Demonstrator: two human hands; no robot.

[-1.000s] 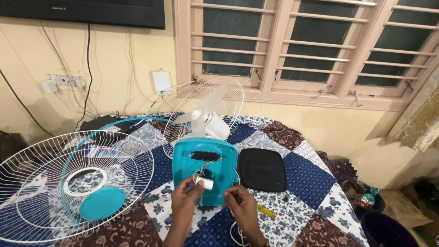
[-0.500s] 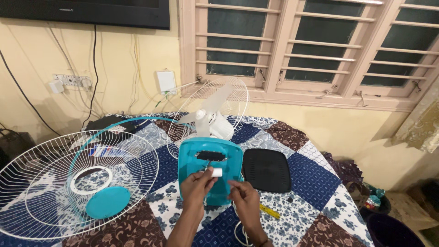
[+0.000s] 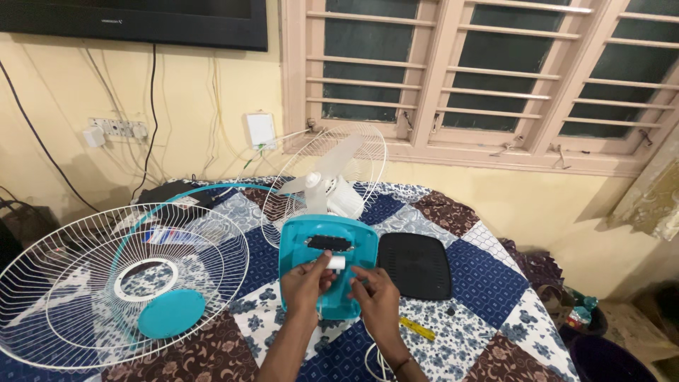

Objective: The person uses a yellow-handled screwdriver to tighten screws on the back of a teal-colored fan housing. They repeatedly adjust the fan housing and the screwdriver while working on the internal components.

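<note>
View: one head-worn camera, no second view to share with.
Position: above the bed edge, behind the hands (image 3: 339, 290).
Facing: forward and slightly down, toward wall (image 3: 198, 92) and window (image 3: 481, 71).
Nearness: fan base (image 3: 322, 244) close at centre; grille (image 3: 106, 283) near, left.

The fan base (image 3: 327, 272) is lying on the bed (image 3: 495, 311), with both hands resting on its near end: the left hand (image 3: 305, 283) beside the right hand (image 3: 376, 297). The fan head (image 3: 332, 187) is standing behind the base. The front grille (image 3: 120, 283) is lying to the left, the flat cover (image 3: 414, 264) just right, and a screwdriver (image 3: 417, 329) is lying near the right hand.
</note>
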